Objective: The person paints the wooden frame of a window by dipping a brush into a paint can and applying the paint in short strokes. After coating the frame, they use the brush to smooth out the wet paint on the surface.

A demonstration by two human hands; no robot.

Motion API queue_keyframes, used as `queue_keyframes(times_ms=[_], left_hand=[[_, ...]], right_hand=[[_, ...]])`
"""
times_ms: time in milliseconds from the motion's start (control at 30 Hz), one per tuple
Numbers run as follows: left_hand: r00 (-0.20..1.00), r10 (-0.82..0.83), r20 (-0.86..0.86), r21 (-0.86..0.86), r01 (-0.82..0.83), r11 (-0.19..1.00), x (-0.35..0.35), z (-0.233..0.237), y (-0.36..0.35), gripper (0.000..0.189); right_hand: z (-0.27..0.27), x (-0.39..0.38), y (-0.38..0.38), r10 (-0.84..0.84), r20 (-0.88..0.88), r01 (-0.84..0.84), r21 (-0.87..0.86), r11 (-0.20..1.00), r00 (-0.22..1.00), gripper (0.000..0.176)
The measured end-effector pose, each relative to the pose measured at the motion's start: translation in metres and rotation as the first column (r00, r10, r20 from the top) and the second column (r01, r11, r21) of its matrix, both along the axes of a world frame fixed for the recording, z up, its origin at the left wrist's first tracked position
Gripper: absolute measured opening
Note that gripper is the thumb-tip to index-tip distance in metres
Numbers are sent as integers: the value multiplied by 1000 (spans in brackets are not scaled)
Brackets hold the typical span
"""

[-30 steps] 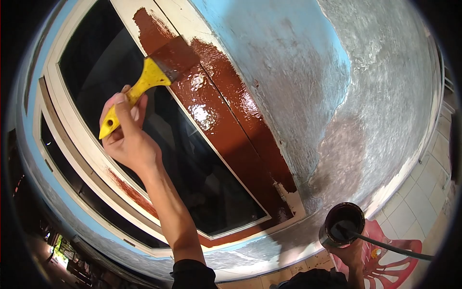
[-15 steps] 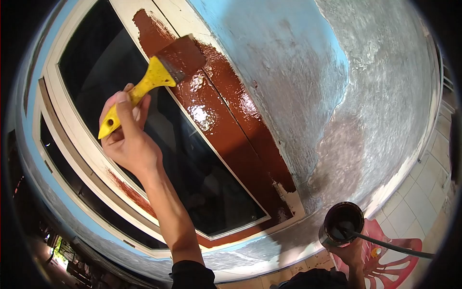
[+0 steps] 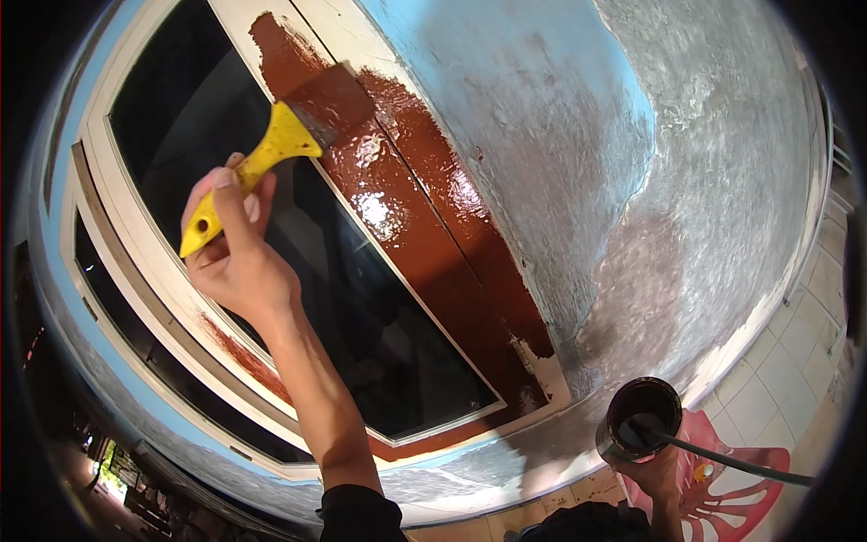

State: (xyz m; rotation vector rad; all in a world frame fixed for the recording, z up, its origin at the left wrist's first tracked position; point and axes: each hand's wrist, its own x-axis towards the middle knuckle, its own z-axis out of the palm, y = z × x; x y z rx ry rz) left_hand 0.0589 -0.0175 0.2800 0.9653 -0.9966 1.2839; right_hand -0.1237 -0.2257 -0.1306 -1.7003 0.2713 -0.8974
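Note:
My left hand (image 3: 239, 244) is closed around the yellow handle of a wide paintbrush (image 3: 293, 134). The bristles, coated in red-brown, lie against the painted door or window frame (image 3: 420, 244) near its upper part, beside dark glass (image 3: 361, 316). Wet, glossy red-brown paint covers much of this frame, with cream bare wood above it. At the lower right, my right hand (image 3: 655, 474) grips a dark paint can (image 3: 643, 417) from below. Inside the can is dark paint, and a thin grey-green rod or handle (image 3: 741, 466) sticks out of it toward the right.
A grey and light-blue wall (image 3: 542, 135) curves along the right of the frame. Below the can stands a red plastic chair (image 3: 745, 492) on a tiled floor (image 3: 781, 375). Another cream-framed window (image 3: 163, 352) is at the left, with a red-brown streak (image 3: 244, 359) nearby.
My left hand and the brush have shifted slightly left, the bristles still against the frame. My right hand and the can have barely moved.

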Motion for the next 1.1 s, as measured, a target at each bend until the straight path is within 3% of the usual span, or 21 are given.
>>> queue_keyframes(times_ms=[67, 233, 367, 700, 800, 900, 1100], left_hand=[[1000, -18, 10, 12, 18, 1000, 1, 2, 2, 17], [1000, 1, 10, 24, -1, 1000, 8, 1, 5, 18], [999, -30, 20, 24, 29, 999, 10, 5, 9, 18], [999, -51, -6, 15, 51, 999, 9, 6, 8, 17], [998, -70, -11, 32, 70, 997, 10, 9, 6, 17], [996, -83, -31, 20, 84, 996, 15, 13, 8, 17], [991, -131, -10, 33, 131, 991, 18, 23, 6, 18]], right_hand=[[-5, 0, -2, 13, -6, -13, 6, 1000, 1000, 96], [10, -2, 2, -52, 14, 53, -29, 998, 999, 69], [17, -1, 4, -45, 40, 45, 3, 999, 998, 67], [26, 1, 6, -56, 69, 55, 4, 998, 996, 71], [4, 3, -1, 8, 8, -7, -66, 998, 1000, 94], [10, 1, 0, 23, 3, -23, -28, 999, 1000, 83], [13, 3, 0, 21, -10, -21, -31, 999, 1000, 91]])
